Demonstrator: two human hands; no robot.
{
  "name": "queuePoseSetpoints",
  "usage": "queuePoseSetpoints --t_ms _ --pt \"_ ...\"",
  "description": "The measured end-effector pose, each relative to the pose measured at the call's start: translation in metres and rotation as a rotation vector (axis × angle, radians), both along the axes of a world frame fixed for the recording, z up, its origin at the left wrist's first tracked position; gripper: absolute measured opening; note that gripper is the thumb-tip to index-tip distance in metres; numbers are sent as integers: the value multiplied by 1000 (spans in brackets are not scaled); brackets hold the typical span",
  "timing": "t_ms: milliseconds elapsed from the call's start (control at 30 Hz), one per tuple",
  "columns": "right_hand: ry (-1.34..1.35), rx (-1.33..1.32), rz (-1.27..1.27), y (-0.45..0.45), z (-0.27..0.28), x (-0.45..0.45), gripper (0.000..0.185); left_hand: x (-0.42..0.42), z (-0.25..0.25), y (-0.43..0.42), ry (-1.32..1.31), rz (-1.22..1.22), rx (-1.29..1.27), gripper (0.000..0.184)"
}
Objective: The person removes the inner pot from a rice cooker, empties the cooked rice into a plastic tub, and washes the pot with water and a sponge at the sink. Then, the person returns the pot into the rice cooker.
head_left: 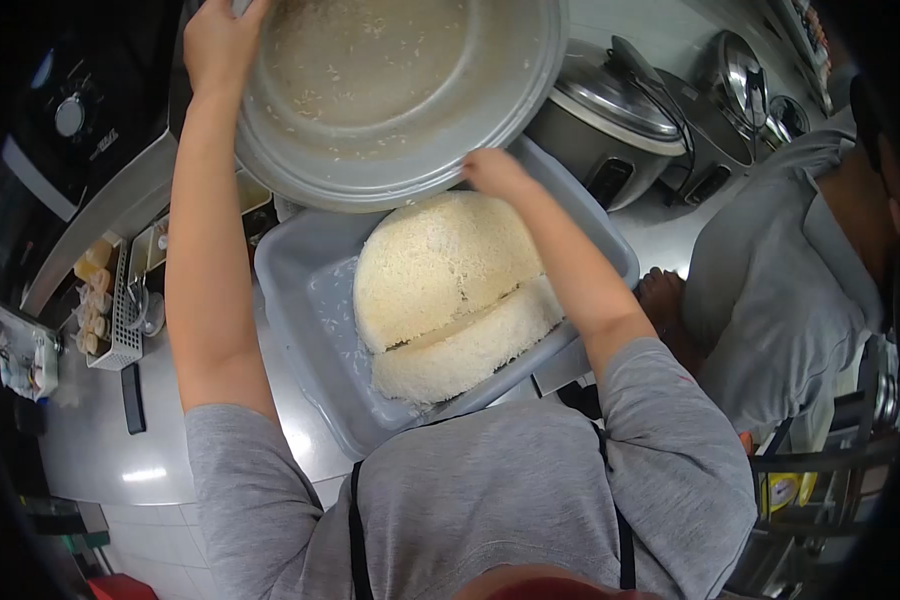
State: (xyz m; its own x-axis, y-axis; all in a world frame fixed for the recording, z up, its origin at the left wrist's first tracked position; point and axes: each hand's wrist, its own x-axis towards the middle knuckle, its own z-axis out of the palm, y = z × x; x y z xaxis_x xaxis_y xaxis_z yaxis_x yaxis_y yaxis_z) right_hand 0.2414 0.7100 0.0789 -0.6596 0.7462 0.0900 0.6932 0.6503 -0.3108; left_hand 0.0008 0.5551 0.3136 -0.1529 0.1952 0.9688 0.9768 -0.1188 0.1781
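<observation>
A large round metal pan (370, 180) is tilted above a grey plastic tub (305, 340), its inside showing with grains of rice stuck to it. My left hand (222, 48) grips the pan's upper left rim. At the lower right rim is my right hand (495, 175), fingers closed at the edge and slightly blurred. In the tub lies a big dome-shaped mass of cooked rice (445, 260), cracked across its lower part, with a strip of rice split off on the near side. Loose grains cling to the tub's left floor.
Rice cookers (620, 115) with metal lids stand at the upper right. Another person (780, 270) in grey is at the right, a hand (662, 298) beside the tub. At the left are a white basket (125, 325), a phone (133, 398) and a black appliance (70, 115).
</observation>
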Motion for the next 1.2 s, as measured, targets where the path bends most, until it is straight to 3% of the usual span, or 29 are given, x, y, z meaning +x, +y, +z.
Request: queuePoseSetpoints --t_ms 67,100,133,167,233,267,367,433,467,533,600,667,733,767,800,833,867,933,967,1033,1067,1100,1200 --pt "10 -88 127 -43 -4 -37 26 -20 -3 10 -46 28 -54 41" --pt "125 -81 365 -65 -17 -47 25 -28 -4 14 -100 73 -112 55" --pt "239 -74 607 -76 -26 -52 25 -25 -3 12 -110 59 -129 53" --pt "244 -68 607 -79 -14 -50 25 -22 -2 11 -104 59 -125 53" --pt "-68 -255 539 -85 23 -41 22 -20 -2 9 -121 20 -108 52" --pt "-67 -245 542 -82 25 -36 22 -22 -2 7 -99 72 -150 50" --pt "482 -48 -17 -50 51 -16 17 -18 -3 5 -102 29 -94 47" --pt "234 145 142 -37 18 -11 20 -19 -3 5 -102 26 -96 45" --pt "124 218 446 -30 -6 3 20 -18 -3 4 -89 18 -64 45" --pt "-1 313 737 -27 8 16 21 -17 -2 3 -73 12 -106 42" --pt "410 148 695 -79 80 23 21 -20 -1 5 -47 -31 -109 40" --pt "665 183 355 -104 130 33 19 -24 2 2 -19 -75 -145 38" --pt "776 207 241 -100 117 26 18 -25 6 -1 -104 -196 -326 34" --pt "873 250 148 -97 106 19 18 -30 4 2 -67 -265 -296 33" --pt "540 278 231 -88 86 13 16 -33 6 6 -94 -349 -317 31" --pt "546 266 219 -85 62 21 16 -33 5 6 -123 -430 -340 29" --pt "120 174 382 -86 38 36 15 -30 2 4 -114 -434 -355 29" --pt "-305 99 526 -88 42 44 15 -26 3 5 -110 -464 -278 24" --pt "126 313 530 -101 61 51 16 -28 4 8 -106 -474 -279 24" --pt "573 508 482 -121 83 64 18 -35 1 14 -132 -435 -295 19" --pt "623 321 412 -123 91 75 16 -26 1 12 -251 -536 -296 17" --pt "675 134 334 -128 91 87 15 -26 2 15 -204 -493 -258 17" --pt "742 -11 111 -155 73 120 13 -21 8 13 -262 -544 -311 15"
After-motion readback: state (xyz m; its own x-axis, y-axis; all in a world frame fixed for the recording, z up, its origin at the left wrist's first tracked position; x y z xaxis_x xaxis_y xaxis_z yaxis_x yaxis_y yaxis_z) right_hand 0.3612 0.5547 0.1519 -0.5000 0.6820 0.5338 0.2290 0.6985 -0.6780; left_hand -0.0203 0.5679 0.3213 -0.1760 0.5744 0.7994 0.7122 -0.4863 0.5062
